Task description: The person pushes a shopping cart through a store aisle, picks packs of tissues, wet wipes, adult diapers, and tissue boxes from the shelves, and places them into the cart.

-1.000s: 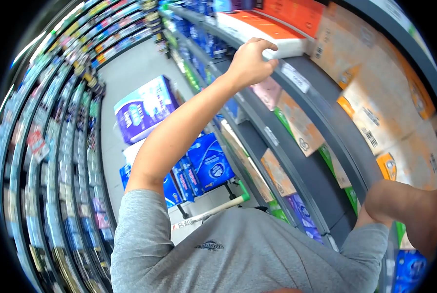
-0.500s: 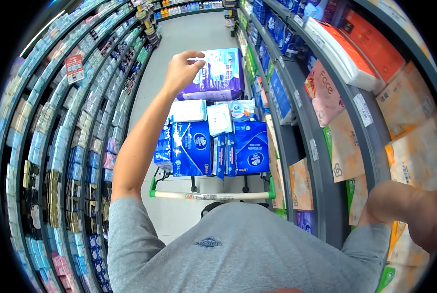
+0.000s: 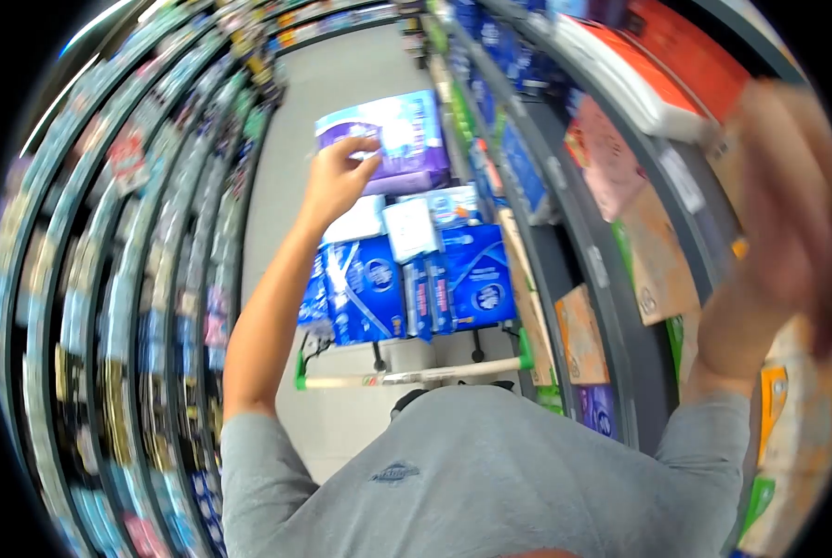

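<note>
My left hand (image 3: 341, 181) hovers over the cart, loosely curled, with a gap between thumb and fingers and nothing seen in it. It overlaps the near left part of a purple and light-blue plastic pack (image 3: 406, 139); whether it touches is unclear. Nearer to me in the cart are blue tissue packs (image 3: 365, 302), another blue pack (image 3: 479, 298), a small white pack (image 3: 410, 231) and a light-blue and white pack (image 3: 453, 206). My right hand (image 3: 788, 195) is raised beside the right shelf, smeared by motion, its fingers unclear.
The cart's pale handle (image 3: 416, 375) with green ends crosses just ahead of my body. Left shelves (image 3: 132, 307) carry many small packs. On the right shelf are an orange and white pack (image 3: 634, 79), a pink pack (image 3: 605, 158) and tan packs (image 3: 658, 265). Grey floor (image 3: 327, 74) runs ahead.
My left hand has drawn back toward me from the purple pack's top edge; the pack stays in the cart. My right hand has risen along the right shelf. The view has shifted slightly.
</note>
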`<move>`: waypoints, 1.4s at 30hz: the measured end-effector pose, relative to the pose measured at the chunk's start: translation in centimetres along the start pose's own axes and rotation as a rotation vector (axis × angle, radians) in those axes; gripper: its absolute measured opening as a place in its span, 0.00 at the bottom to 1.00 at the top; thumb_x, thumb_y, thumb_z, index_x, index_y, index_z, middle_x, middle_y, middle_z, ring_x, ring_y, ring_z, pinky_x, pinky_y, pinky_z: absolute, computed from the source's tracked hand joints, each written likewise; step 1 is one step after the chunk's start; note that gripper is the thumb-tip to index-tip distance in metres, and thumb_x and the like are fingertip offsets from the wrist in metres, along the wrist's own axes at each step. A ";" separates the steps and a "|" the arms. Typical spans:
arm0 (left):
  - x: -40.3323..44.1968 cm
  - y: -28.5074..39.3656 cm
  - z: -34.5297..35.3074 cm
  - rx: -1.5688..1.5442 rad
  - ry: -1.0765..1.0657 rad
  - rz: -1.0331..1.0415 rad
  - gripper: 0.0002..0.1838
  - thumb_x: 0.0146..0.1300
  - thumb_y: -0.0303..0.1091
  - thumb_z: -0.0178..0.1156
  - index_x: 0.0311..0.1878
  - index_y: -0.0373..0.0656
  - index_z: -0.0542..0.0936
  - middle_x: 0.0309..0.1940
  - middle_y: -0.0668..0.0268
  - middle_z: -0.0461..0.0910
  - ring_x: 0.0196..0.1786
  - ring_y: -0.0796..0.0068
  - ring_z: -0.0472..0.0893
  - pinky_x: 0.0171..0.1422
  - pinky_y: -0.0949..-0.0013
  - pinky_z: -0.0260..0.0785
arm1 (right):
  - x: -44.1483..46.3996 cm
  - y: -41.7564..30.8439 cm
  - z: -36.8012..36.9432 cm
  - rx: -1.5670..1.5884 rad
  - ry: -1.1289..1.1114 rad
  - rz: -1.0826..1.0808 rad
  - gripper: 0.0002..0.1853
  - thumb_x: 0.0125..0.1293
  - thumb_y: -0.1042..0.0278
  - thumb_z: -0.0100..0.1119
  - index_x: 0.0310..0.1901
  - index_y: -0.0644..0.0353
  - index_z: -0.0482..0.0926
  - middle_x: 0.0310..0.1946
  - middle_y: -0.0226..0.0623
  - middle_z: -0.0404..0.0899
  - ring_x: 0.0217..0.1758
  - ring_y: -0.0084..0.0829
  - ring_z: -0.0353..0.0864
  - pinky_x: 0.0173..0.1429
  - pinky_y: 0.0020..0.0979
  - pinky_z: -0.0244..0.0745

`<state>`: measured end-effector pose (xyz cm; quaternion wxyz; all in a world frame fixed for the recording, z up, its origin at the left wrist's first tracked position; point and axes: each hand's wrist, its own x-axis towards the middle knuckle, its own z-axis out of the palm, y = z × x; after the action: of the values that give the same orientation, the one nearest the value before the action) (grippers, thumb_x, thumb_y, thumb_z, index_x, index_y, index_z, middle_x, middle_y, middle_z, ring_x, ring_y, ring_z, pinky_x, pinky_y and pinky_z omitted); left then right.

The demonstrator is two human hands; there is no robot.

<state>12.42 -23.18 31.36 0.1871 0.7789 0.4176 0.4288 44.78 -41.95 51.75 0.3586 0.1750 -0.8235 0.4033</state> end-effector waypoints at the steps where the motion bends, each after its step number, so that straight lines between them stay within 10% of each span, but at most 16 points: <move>1: 0.2 0.2 1.0 -0.089 -0.050 -0.010 0.13 0.61 0.30 0.64 0.47 0.34 0.83 0.44 0.58 0.86 0.40 0.69 0.86 0.45 0.68 0.77 | -0.3 0.3 -0.6 -0.015 0.026 -0.003 0.33 0.66 0.60 0.63 0.66 0.72 0.63 0.46 0.50 0.81 0.41 0.36 0.84 0.49 0.31 0.80; 5: 1.5 1.6 6.1 -0.184 -0.215 0.042 0.14 0.63 0.30 0.62 0.49 0.34 0.82 0.43 0.58 0.86 0.43 0.72 0.85 0.48 0.70 0.75 | -3.3 1.5 -4.2 -0.143 0.008 -0.117 0.35 0.66 0.60 0.63 0.68 0.72 0.62 0.46 0.51 0.80 0.41 0.36 0.84 0.48 0.30 0.80; 6: 1.9 2.2 7.4 -0.186 -0.265 0.057 0.14 0.63 0.30 0.62 0.49 0.34 0.82 0.42 0.60 0.86 0.43 0.73 0.85 0.48 0.70 0.75 | -3.2 -1.4 -0.1 -0.341 0.512 0.261 0.21 0.72 0.60 0.55 0.56 0.70 0.76 0.28 0.44 0.82 0.23 0.29 0.81 0.30 0.26 0.79; 8: 2.3 3.0 10.6 -0.226 -0.342 0.085 0.13 0.63 0.30 0.62 0.49 0.33 0.82 0.40 0.60 0.86 0.42 0.73 0.85 0.48 0.71 0.75 | -5.3 -2.8 0.2 -0.813 0.713 0.747 0.16 0.71 0.60 0.58 0.54 0.60 0.81 0.25 0.40 0.83 0.23 0.29 0.82 0.30 0.26 0.79; 12: 2.6 6.9 15.3 -0.265 -0.547 0.130 0.12 0.64 0.29 0.62 0.48 0.33 0.82 0.37 0.60 0.86 0.40 0.76 0.84 0.45 0.72 0.75 | -12.6 -6.8 2.1 -1.600 0.390 0.963 0.20 0.65 0.60 0.64 0.18 0.61 0.76 0.13 0.31 0.74 0.18 0.25 0.73 0.27 0.32 0.67; 17: 3.0 10.2 20.1 -0.296 -0.794 0.198 0.13 0.64 0.28 0.63 0.50 0.33 0.81 0.36 0.59 0.86 0.40 0.74 0.84 0.47 0.70 0.76 | -18.8 -14.1 5.5 -1.826 0.314 1.209 0.19 0.64 0.63 0.64 0.19 0.63 0.73 0.13 0.35 0.70 0.16 0.30 0.67 0.23 0.30 0.60; 23: 2.6 13.7 24.9 -0.302 -1.000 0.376 0.14 0.62 0.27 0.63 0.50 0.33 0.81 0.41 0.56 0.86 0.41 0.71 0.85 0.50 0.70 0.76 | -22.5 -21.2 7.7 -1.805 0.799 1.589 0.21 0.67 0.59 0.62 0.21 0.65 0.72 0.12 0.32 0.64 0.17 0.22 0.59 0.24 0.31 0.58; 32: 2.0 13.1 24.6 -0.295 -1.007 0.357 0.15 0.61 0.29 0.65 0.50 0.33 0.81 0.41 0.55 0.86 0.40 0.70 0.85 0.47 0.68 0.76 | -20.8 -18.0 5.5 -1.856 0.533 1.627 0.20 0.66 0.59 0.62 0.22 0.66 0.75 0.14 0.40 0.71 0.16 0.33 0.66 0.25 0.35 0.62; 42: 1.3 6.4 17.3 -0.169 -0.864 0.192 0.15 0.63 0.32 0.63 0.52 0.37 0.81 0.41 0.59 0.86 0.43 0.72 0.85 0.52 0.69 0.76 | -12.5 -3.6 -1.2 -1.791 -0.090 1.085 0.17 0.62 0.63 0.61 0.20 0.63 0.71 0.18 0.43 0.73 0.24 0.46 0.75 0.31 0.43 0.67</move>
<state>30.17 -24.74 26.47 0.3665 0.9037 0.1909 0.1124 55.94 -43.20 45.03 0.0972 -0.5324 -0.8016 -0.2539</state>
